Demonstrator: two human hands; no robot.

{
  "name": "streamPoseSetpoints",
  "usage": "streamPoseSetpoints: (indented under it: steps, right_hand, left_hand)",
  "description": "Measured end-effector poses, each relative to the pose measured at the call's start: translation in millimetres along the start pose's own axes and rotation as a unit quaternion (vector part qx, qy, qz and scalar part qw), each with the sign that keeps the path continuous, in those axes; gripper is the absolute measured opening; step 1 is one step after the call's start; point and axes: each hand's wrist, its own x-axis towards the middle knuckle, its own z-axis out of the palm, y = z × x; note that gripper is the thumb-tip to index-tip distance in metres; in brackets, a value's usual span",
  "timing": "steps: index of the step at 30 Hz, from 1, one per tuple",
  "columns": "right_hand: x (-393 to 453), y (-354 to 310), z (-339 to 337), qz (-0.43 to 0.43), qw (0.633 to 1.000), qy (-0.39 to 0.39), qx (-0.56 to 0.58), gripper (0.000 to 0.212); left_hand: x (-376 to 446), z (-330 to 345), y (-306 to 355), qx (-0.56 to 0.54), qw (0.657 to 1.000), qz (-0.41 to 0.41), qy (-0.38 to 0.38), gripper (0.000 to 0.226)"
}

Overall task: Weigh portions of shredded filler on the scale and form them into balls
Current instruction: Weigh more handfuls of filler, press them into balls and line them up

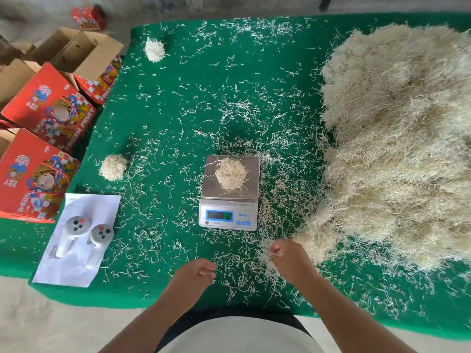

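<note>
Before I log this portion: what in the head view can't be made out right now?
- Scale display: green digits too small and blurred; seems to read 95, no unit legible.
- Right hand: motion-blurred; fingers pinch some filler strands, amount unclear.
- Filler pile: cut off by the right edge.
- Fruit boxes: cut by the left edge; what is inside is hidden by flaps.
- Paper sheet: print too small.

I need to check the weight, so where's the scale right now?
In the head view the scale sits mid-table on the green mat, just beyond both hands, with a filler portion on its platform and the big filler heap to its right.
</note>
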Motion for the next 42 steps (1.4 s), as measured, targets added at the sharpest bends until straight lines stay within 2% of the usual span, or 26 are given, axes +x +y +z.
streamPoseSetpoints:
  steps: [3, 7, 9, 10, 13, 15, 19, 21, 25, 29, 31, 33, 35, 38, 42]
  right_hand:
    - [-16.5, -17.5, -1.5, -0.03, 0.996, 0.012, 0.089, 0.018]
    - [-39.4, -43.0, -5.9, -0.075, 0.982, -0.006, 0.172, 0.017]
    - [-47.7, -51.1, -7.3, -0.089, 0.975, -0.02, 0.201, 0.021]
    - [-51.3, -52.7, -7.6, -0.098, 0.972, -0.023, 0.212, 0.022]
    - [-58.9, -50.2, -11.2, -0.128, 0.958, -0.006, 0.257, 0.024]
    - [-60.0, -44.0, -15.7, -0.118, 0.949, 0.011, 0.292, 0.034]
    - [-59.7, -27.0, -22.3, -0.092, 0.95, -0.008, 0.298, 0.066]
    - [-62.2, -21.6, -21.3, -0.106, 0.96, -0.032, 0.256, 0.071]
    - [-63.2, -15.5, -13.6, -0.092, 0.98, -0.011, 0.178, 0.041]
    - [-57.3, -3.2, -19.3, -0.079, 0.988, 0.042, 0.124, 0.034]
    - [-52.3, 5.9, -28.7, -0.058, 0.989, 0.068, 0.115, 0.028]
    - [-44.5, 19.0, -39.6, -0.023, 0.99, 0.099, 0.103, 0.021]
    - [-36.3, 35.4, -51.3, 0.007, 0.987, 0.138, 0.076, 0.02]
    - [-28.1, 60.8, -68.8, 0.051, 0.979, 0.187, 0.069, 0.022]
    - [-25.4, 81.5, -82.1, 0.108, 0.969, 0.208, 0.076, 0.027]
  left_hand:
    - [0.9, 5.0, 23.0, 0.015, 0.999, 0.017, -0.031, 0.025]
    - [-2.9, 15.9, 60.4, 0.0, 0.995, 0.067, -0.073, 0.088]
    - [-3.7, 22.0, 76.9, 0.001, 0.992, 0.089, -0.087, 0.1]
    - [-2.7, 25.4, 83.9, 0.011, 0.99, 0.103, -0.092, 0.092]
    - [-0.8, 32.4, 100.3, 0.069, 0.992, 0.094, -0.056, 0.036]
    - [-0.2, 34.4, 103.4, 0.046, 0.997, 0.049, -0.035, 0.025]
    - [-8.4, 33.1, 103.5, -0.026, 0.999, 0.024, -0.041, 0.041]
    - [-13.5, 34.1, 103.7, -0.084, 0.995, 0.014, -0.052, 0.04]
    - [-21.1, 35.0, 107.9, -0.177, 0.983, -0.035, -0.035, 0.028]
    - [-30.2, 27.0, 106.4, -0.102, 0.995, -0.005, -0.008, 0.021]
    - [-35.6, 24.1, 102.3, -0.086, 0.996, -0.016, 0.008, 0.012]
    - [-38.5, 17.1, 98.8, -0.077, 0.996, -0.036, 0.028, 0.023]
    - [-41.2, 9.2, 93.0, -0.07, 0.996, -0.026, 0.05, 0.028]
    - [-40.4, -4.8, 78.4, -0.147, 0.981, -0.071, 0.109, 0.026]
    - [-44.6, -23.1, 62.6, -0.132, 0.978, -0.071, 0.142, 0.031]
